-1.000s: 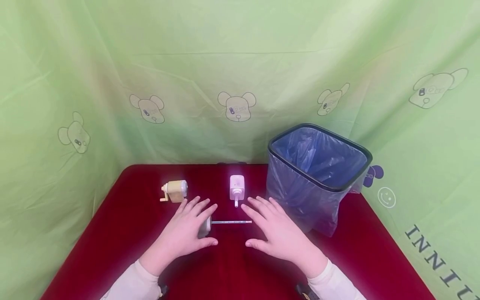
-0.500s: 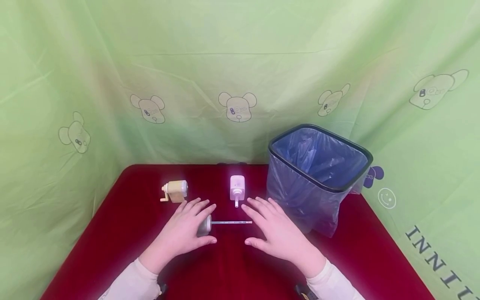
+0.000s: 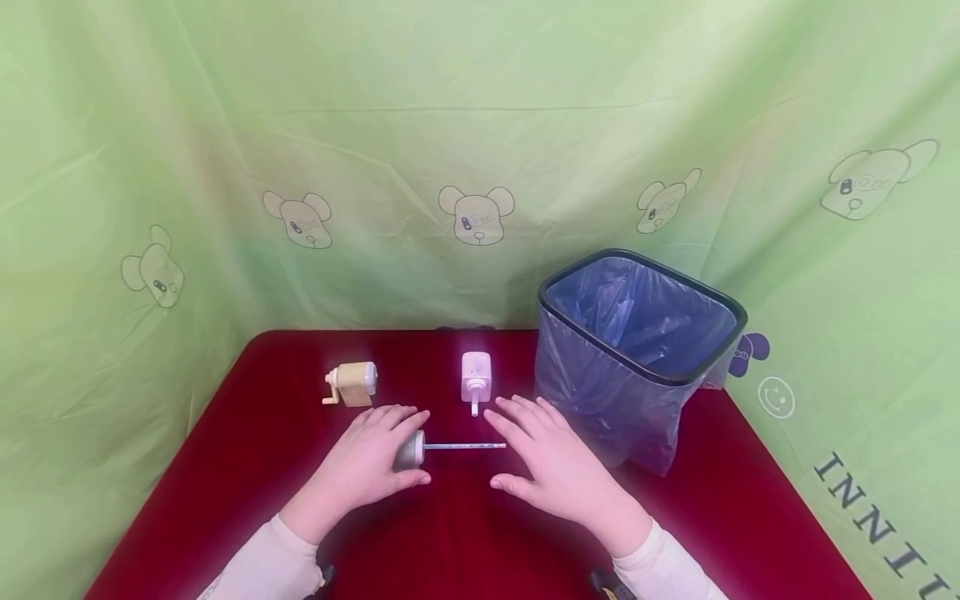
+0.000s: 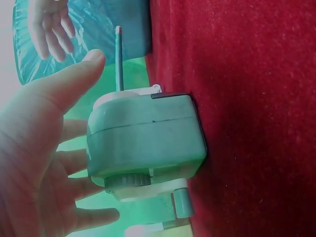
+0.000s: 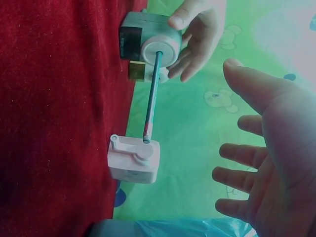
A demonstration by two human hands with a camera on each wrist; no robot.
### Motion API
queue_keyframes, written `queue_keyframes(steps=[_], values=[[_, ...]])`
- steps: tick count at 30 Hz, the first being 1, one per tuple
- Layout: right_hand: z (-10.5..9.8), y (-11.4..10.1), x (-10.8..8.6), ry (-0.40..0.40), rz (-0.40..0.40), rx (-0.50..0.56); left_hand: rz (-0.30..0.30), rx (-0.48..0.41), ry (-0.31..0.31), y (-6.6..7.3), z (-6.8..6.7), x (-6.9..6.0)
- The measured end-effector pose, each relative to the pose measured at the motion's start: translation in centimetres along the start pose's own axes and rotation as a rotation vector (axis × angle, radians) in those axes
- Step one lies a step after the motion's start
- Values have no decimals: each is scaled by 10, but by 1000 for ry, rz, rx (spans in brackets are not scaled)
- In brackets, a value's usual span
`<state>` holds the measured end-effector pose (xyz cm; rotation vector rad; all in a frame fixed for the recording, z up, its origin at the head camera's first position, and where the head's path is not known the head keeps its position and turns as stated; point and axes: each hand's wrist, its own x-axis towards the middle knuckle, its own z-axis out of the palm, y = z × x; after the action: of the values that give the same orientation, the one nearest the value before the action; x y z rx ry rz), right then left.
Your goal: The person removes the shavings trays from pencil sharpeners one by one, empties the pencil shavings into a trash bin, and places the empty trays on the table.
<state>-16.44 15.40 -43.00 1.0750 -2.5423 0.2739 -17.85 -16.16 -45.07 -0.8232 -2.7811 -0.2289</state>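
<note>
A grey-green crank pencil sharpener [image 4: 148,133] sits on the red-covered table, a pencil [image 3: 465,447] sticking out of its front towards the right. Beside and partly over it is my left hand [image 3: 363,462], which hides most of its body in the head view. The left wrist view shows the thumb extended near the pencil and the fingers loosely spread behind the sharpener; whether they touch it, I cannot tell. My right hand [image 3: 558,467] hovers past the pencil's far end, fingers spread, holding nothing.
Farther back stand a white-pink crank sharpener [image 3: 476,377] in the middle and a yellow one [image 3: 355,380] on the left. A bin [image 3: 592,400] lined with a plastic bag rises close behind my right hand. Green printed cloth [image 3: 390,142] hangs around the table.
The fingers of my left hand have drawn in slightly towards the sharpener. My right hand is nearly still, and the view has shifted very slightly.
</note>
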Motion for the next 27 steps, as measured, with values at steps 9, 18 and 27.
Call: queue_keyframes(steps=[9,18,27], values=[[1,1,-1,11,5,4,-18,4,-22,-3,3,0],[2,2,-2,19,-5,-2,-46,-14,-70,-5,5,0],[2,2,-3,31,-8,6,-61,-35,-90,-7,7,1]])
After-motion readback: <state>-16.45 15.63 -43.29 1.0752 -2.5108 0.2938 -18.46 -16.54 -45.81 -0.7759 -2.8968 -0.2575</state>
